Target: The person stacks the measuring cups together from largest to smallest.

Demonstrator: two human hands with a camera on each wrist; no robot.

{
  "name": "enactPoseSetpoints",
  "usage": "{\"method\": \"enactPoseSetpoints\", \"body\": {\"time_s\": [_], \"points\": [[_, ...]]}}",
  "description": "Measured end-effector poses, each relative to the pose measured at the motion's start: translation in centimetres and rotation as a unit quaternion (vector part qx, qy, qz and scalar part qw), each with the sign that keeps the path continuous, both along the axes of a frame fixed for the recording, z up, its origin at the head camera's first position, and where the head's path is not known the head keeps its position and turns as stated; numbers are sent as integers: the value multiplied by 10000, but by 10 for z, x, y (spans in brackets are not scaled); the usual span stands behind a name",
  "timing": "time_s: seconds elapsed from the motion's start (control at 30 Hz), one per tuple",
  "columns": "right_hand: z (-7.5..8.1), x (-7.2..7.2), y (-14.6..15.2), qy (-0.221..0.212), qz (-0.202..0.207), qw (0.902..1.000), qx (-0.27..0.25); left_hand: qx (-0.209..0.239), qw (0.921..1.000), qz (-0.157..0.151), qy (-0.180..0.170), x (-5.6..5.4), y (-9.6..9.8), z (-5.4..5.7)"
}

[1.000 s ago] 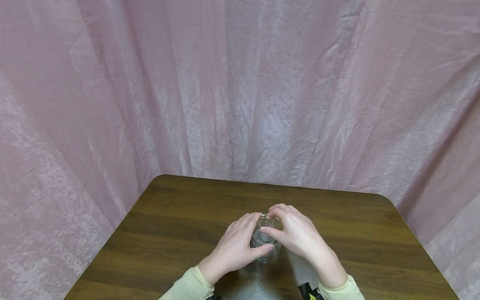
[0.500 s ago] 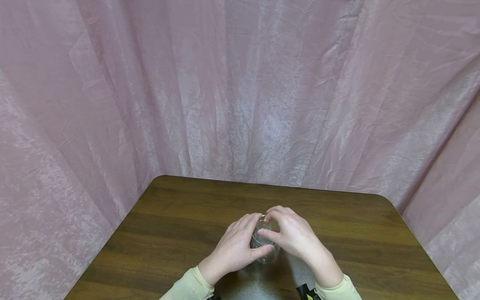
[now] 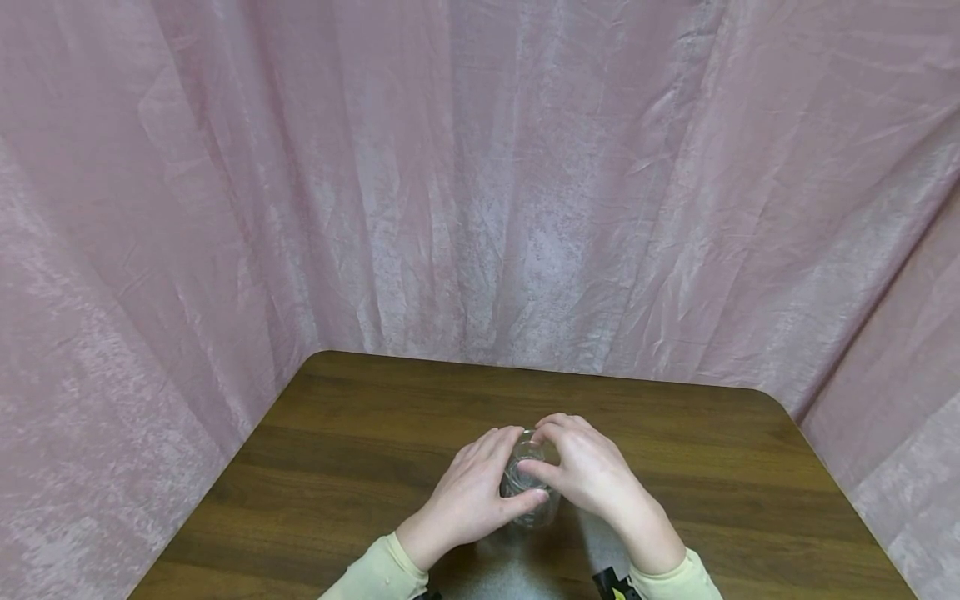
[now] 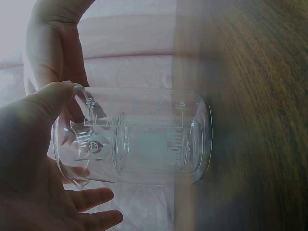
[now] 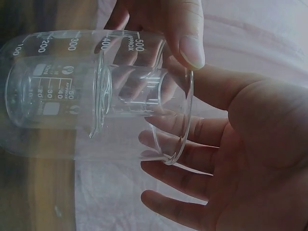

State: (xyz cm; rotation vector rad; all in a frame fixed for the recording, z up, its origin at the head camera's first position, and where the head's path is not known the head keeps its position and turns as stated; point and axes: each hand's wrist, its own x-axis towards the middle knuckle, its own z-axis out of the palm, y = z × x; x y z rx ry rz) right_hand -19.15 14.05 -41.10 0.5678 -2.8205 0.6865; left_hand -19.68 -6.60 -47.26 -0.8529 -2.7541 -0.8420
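A large clear glass beaker, marked up to 500, stands upright on the table before me. My left hand holds it from the left, with the thumb on the near side of its rim. Inside sits a smaller 50 ml beaker. Above and within that one's rim shows a narrower clear glass cylinder, whose exact shape is hard to make out. My right hand reaches over the mouth from the right. Its thumb and index finger dip inside the rim and pinch the narrow glass cylinder.
The brown wooden table has rounded far corners. Pink curtains hang behind it and on both sides. A small black device is worn at the right wrist, by the pale yellow sleeve.
Over the second, my right hand has shifted slightly left and towards me at the beaker's mouth. The left hand and the large beaker have stayed in place.
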Motion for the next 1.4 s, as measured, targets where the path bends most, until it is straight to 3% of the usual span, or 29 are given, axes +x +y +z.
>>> {"method": "enactPoseSetpoints", "body": {"time_s": [0.4,1.4], "points": [[-6,-3,-2,171,-45,9997,166,-16,10000,27,-56,0,0,-1],[-4,-5,-2,-199,21,9987,470,-20,9999,35,-106,0,1,0]]}}
